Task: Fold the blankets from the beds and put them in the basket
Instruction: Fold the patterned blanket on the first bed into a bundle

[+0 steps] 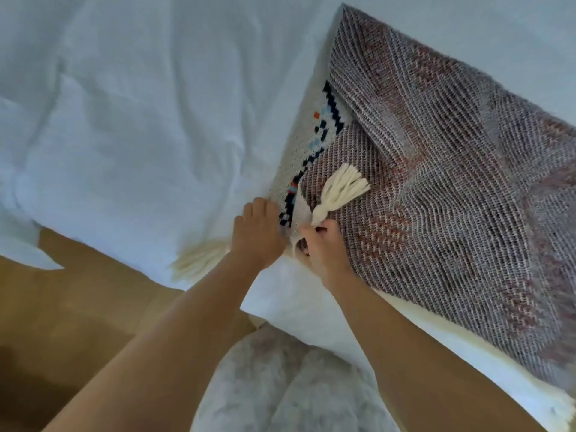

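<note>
Wooden floor (78,322) and grey fluffy fabric (249,385) below.
The tan floor fills the lower left, darkening into shadow toward the bottom corner. At bottom centre, the pale grey fabric forms two rounded mounds touching each other, faintly pink on top.

Place: probably a bedroom in a home.
Bed: a bed (124,135) under rumpled white linen.
Cover: a woven blanket (436,166) with tassels lies on it.
Floor: brown floor (78,307), blurred.
</note>
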### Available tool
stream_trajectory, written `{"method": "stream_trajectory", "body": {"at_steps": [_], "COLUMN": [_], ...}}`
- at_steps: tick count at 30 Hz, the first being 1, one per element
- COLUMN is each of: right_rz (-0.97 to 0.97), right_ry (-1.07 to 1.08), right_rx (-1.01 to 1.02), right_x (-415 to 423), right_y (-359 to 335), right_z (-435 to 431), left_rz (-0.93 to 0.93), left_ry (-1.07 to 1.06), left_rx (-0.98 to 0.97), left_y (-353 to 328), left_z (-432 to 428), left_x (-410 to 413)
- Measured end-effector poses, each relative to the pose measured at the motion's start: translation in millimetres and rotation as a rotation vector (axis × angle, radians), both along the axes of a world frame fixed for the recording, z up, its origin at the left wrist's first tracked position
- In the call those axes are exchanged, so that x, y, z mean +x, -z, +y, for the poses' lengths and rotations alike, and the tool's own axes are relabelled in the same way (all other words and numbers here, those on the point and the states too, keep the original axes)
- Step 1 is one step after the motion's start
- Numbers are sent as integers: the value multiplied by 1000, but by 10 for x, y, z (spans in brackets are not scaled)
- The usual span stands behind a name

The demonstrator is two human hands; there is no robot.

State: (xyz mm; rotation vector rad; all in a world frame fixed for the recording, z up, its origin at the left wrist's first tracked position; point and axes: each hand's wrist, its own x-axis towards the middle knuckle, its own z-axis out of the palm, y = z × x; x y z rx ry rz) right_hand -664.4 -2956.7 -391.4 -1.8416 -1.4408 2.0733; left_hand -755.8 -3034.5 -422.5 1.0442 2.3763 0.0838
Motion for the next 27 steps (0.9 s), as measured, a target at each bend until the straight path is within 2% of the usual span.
{"method": "stream_trajectory", "body": {"at_steps": [2, 5, 6, 8, 10, 12, 14, 16, 18, 19, 21, 23, 25, 27], "right_rz": [-1, -49, -55, -82, -85, -48, -73, -120, -157, -155, -110, -26, 24, 41], "right_ry": [113, 75, 4, -274, -527, -708, -881, -1004, -1030, -1037, -1058, -1046, -1008, -1019], "right_rx": [-170, -270, -220, 53, 274, 352, 424, 519, 565, 581, 652, 751, 798, 783], "right_x": [-103, -225, -276, -384, -461, -459, -385, -286, -229, -222, -256, -302, -337, -351], "right_y": [-76, -68, -35, 16, 12, 7, 54, 133, 174, 171, 150, 120, 107, 149], "right_z": [94, 98, 56, -77, -284, -527, -765, -935, -1010, -1020, -1044, -1107, -1185, -1245], "left_rz": [-2, -196, -234, -274, -347, -381, -386, -529, -691, -695, -486, -307, -308, -391], "left_ry": [-76, -336, -348, -359, -496, -676, -718, -787, -930, -995, -1032, -980, -942, -962], "left_rx": [49, 89, 68, 77, 86, 71, 40, 20, 88, 134, 186, 264, 362, 416], "left_y": [53, 32, 31, 14, -1, 18, -2, -29, -34, -30, -19, -46, -110, -117], "left_z": [-160, -401, -491, -688, -899, -1064, -1129, -1121, -1123, -1140, -1183, -1197, -1147, -1125], "left_x": [65, 61, 48, 13, -31, -66, -83, -90, -135, -164, -214, -230, -219, -225]}}
